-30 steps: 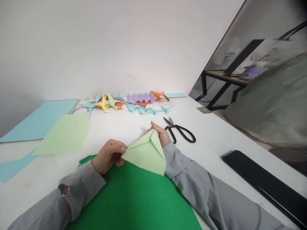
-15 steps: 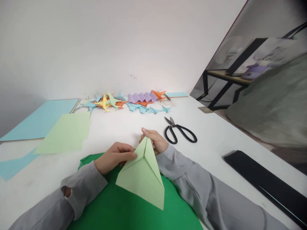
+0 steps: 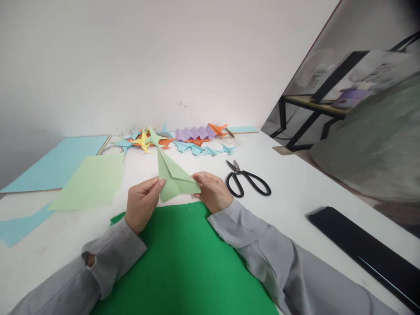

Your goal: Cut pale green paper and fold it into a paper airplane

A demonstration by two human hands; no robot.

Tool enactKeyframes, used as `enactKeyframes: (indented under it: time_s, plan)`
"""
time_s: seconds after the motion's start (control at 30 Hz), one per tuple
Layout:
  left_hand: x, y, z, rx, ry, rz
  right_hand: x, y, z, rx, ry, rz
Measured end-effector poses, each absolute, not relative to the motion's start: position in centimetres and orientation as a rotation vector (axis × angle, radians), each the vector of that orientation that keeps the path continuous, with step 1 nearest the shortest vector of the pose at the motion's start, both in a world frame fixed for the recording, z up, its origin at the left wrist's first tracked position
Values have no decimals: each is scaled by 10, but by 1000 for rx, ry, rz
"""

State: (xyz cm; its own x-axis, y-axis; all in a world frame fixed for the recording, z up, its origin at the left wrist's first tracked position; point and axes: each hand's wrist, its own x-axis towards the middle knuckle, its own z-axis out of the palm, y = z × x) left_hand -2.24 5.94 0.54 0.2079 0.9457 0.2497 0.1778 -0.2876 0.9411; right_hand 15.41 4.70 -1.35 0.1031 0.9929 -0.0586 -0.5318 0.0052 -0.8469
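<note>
A light green folded sheet of paper (image 3: 175,177) is held up between both hands, its pointed tip facing away from me and creased flaps showing along the middle. My left hand (image 3: 143,202) pinches its left edge between thumb and fingers. At the right corner, my right hand (image 3: 213,190) grips the paper, thumb on top and other fingers partly hidden behind. Beneath the hands lies a green cloth (image 3: 183,258) at the near side of the white table (image 3: 285,245).
Black-handled scissors (image 3: 246,178) lie right of my right hand. A long black object (image 3: 361,253) rests farther right. Leftward are light green paper (image 3: 88,181) and blue sheets (image 3: 59,162). Colourful folded paper figures (image 3: 144,140) and a pleated purple paper (image 3: 193,132) sit along the wall.
The folded paper has been turned so its tip points away from me and its wide end is nearer. It has moved up and left, and my right hand now grips its right corner.
</note>
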Motion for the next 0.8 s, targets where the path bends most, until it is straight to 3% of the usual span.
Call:
enactKeyframes:
  time_s: [0.23, 0.37, 0.63, 0.8]
  plan:
    - [-21, 56, -3, 1784, 1076, 1331, 152, 43, -18, -965, -1033, 995]
    - [-21, 59, -6, 1788, 1009, 1196, 148, 38, -18, -961, -1195, 1021]
    - [-25, 71, -17, 2204, 1316, 1064, 154, 40, -33, -1162, -1614, 476]
    - [-26, 67, -21, 2625, 1169, 1004, 153, 37, -36, -1302, -1774, 332]
